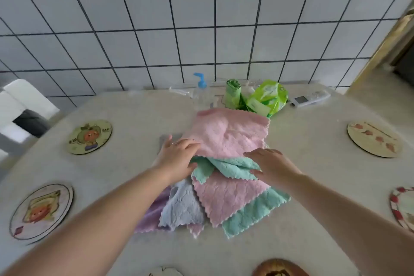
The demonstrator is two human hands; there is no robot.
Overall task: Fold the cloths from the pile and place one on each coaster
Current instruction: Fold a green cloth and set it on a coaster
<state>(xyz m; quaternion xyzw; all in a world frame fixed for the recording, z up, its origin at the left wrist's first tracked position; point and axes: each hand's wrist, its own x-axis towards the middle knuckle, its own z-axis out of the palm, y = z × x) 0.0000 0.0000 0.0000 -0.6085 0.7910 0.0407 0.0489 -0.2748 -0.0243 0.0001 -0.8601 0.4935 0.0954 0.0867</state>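
Around the cloth pile [224, 175], bare table [313, 163] lies open left and right out to the coasters [89, 136], while behind it a pump bottle [201, 89], green roll [233, 94], green packet [266, 98] and remote [311, 97] crowd the wall side.

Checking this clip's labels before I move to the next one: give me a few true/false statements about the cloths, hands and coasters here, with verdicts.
1. Both hands, left hand and right hand, are on the top pink cloth. True.
2. A folded cloth already lies on the far left coaster. False: it is bare.
3. A teal cloth lies directly under the top pink one. True.
4. The pump bottle has a red top. False: it is blue.
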